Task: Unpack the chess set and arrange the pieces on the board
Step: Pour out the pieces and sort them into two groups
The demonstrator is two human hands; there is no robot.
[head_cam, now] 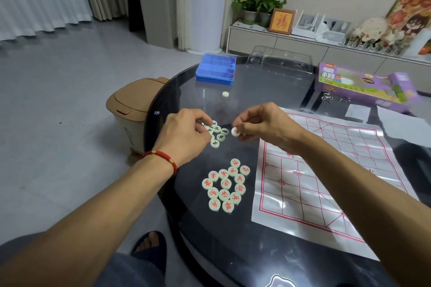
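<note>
Counter edge: round dark glass counter (245, 235); its curved rim runs down the left side, close beside both piece clusters.
Open room: bare glass lies between the two clusters, and more between the far cluster and the blue case (215, 70); one lone pale piece (225, 94) sits in that far gap, apart from everything.
Board: white sheet board (326, 170) with a red grid, spread flat on the right half of the counter; creases show; its near corner reaches toward the counter's near rim; no piece stands on it.
Red pieces (225, 185): pale round discs with red characters, face up, bunched tight and mostly touching, just left of the board's left edge.
Black pieces (218, 134): same pale discs with dark characters, a smaller bunch farther off, partly covered by the left fingers.
Left hand (184, 134): palm down over the black bunch, fingertips curled onto the discs; which disc it grips I cannot tell. Red cord bracelet (163, 157) on the wrist.
Right hand (263, 124): raised just above the glass, thumb and fingers pinching a single red-marked piece (235, 131), tilted on edge.
Far side: clear plastic tray (279, 60) and purple game box (363, 86) near the back rim; small metal rings beside the box.
Floor: tan bin (130, 109) against the counter's left rim; slippered foot (151, 247) below.
</note>
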